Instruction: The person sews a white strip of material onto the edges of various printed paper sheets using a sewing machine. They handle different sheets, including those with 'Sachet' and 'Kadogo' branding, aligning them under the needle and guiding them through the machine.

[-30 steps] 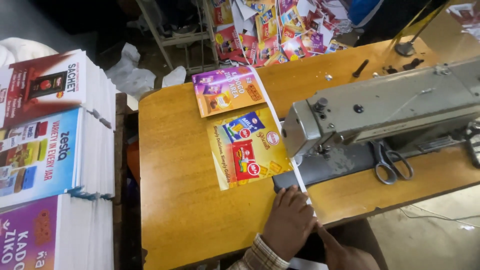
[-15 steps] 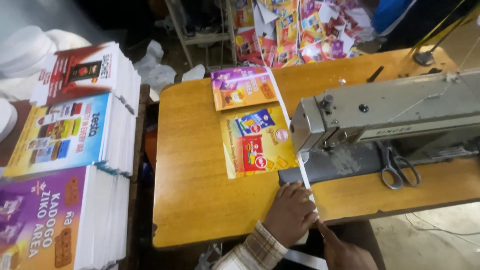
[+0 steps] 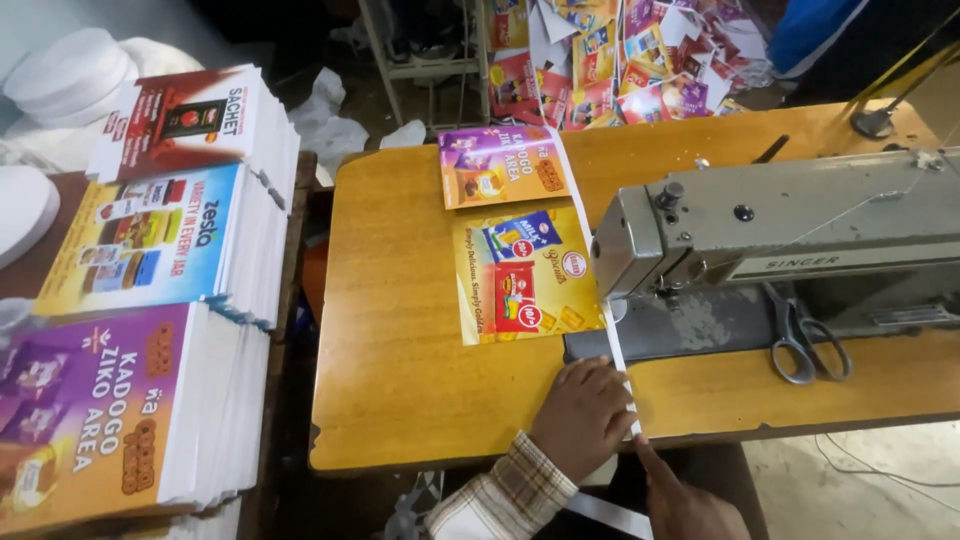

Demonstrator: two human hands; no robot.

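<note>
In the head view, the left hand is lying palm-down at the lower centre of the frame on the near edge of the wooden bench, its grip spread flat and pressing down on the white tape strip just below the yellow printed sheet. The right hand is showing only partly at the bottom edge, one finger pointing up along the same strip; whether its grip is pinching the strip I cannot tell. The strip is running up the right edge of the yellow sheet and of the purple printed sheet above it, passing under the head of the grey sewing machine at centre right. Scissors are resting on the machine bed. Stacks of printed sheets are standing at the left of the frame.
</note>
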